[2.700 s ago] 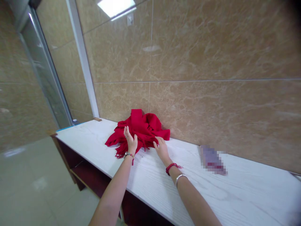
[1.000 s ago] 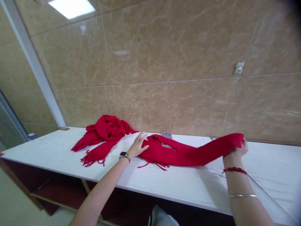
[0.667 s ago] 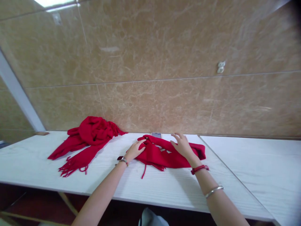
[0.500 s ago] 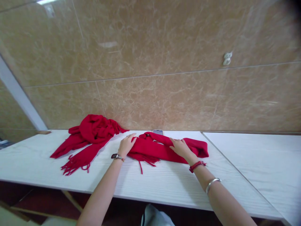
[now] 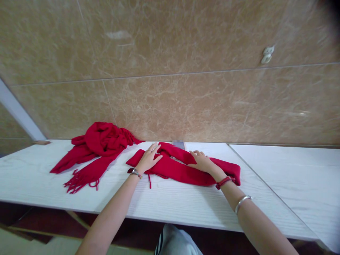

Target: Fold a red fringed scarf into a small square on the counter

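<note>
A red scarf [image 5: 186, 173] lies partly folded on the white tabletop [image 5: 164, 205], with a narrow gap between its front and rear strips. My left hand [image 5: 149, 159] rests on its left part, fingers outstretched, a ring and a wrist bracelet showing. On the right part lies my right hand [image 5: 203, 162], fingers spread across the rear strip and the thumb toward the front strip. Neither hand grips the cloth. A second red scarf [image 5: 102, 141] sits bunched to the left, its fringe trailing toward the front.
Behind the scarf, a phone [image 5: 178, 144] lies against the tiled wall [image 5: 170, 106]. A white cat-shaped fixture [image 5: 267, 55] is on the wall at upper right. A seam [image 5: 255, 177] crosses the tabletop on the right. Dark shelving [image 5: 47, 223] shows below the front edge.
My left hand has moved onto the scarf with its fingers spread. The scarf's left end now reaches farther left, past that hand, and less fringe shows. The view has tilted slightly down.
</note>
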`<state>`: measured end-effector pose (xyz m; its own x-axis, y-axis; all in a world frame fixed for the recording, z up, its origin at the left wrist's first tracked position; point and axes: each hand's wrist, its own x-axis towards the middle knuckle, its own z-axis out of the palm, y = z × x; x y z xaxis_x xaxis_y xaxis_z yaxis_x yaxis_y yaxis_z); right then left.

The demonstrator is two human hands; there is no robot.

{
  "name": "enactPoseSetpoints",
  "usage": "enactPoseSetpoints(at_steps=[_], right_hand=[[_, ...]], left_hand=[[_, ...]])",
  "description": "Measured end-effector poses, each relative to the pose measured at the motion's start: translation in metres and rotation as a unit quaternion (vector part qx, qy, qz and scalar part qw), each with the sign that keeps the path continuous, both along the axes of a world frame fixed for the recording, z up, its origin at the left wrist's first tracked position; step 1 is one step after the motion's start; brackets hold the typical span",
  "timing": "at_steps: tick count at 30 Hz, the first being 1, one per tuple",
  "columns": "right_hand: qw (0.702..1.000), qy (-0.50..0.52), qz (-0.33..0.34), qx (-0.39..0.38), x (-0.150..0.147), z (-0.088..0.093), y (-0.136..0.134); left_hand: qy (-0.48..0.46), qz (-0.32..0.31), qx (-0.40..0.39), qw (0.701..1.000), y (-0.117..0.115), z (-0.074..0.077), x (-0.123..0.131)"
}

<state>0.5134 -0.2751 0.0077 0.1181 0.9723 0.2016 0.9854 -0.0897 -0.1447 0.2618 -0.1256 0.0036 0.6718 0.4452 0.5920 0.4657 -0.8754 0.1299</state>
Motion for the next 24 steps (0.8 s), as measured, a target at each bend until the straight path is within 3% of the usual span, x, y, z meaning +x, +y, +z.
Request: enactPoseSetpoints(at_steps=[2,5,8,12,14,18,21,24], right_hand=[[0.999,0.011,0.037,-0.027,-0.001,0.0,0.002],[0.989,0.043,0.136,-0.032,-0.005,0.006,0.002],[0.965,0.107,0.24,-0.021,-0.011,0.016,-0.004],[0.927,0.212,0.308,-0.037,-0.016,0.029,-0.014],[0.928,0.223,0.299,-0.025,-0.018,0.032,-0.017],[0.959,0.188,0.211,0.023,-0.024,0.028,-0.017],[0.97,0.151,0.186,0.029,-0.025,0.023,-0.013],[0.976,0.115,0.158,0.098,-0.018,0.022,-0.01]], left_hand=[[0.032,-0.028,-0.019,0.999,-0.002,-0.004,0.004],[0.021,-0.023,-0.023,0.999,0.0,-0.006,0.003],[0.02,-0.026,-0.017,0.999,0.0,-0.004,0.0],[0.041,-0.051,-0.018,0.998,-0.007,0.002,0.001],[0.049,-0.077,-0.025,0.995,-0.012,0.006,0.003],[0.082,-0.122,-0.08,0.986,-0.019,0.008,0.006],[0.077,-0.096,-0.087,0.989,-0.018,0.007,0.007],[0.035,-0.058,-0.039,0.997,-0.013,0.008,0.006]])
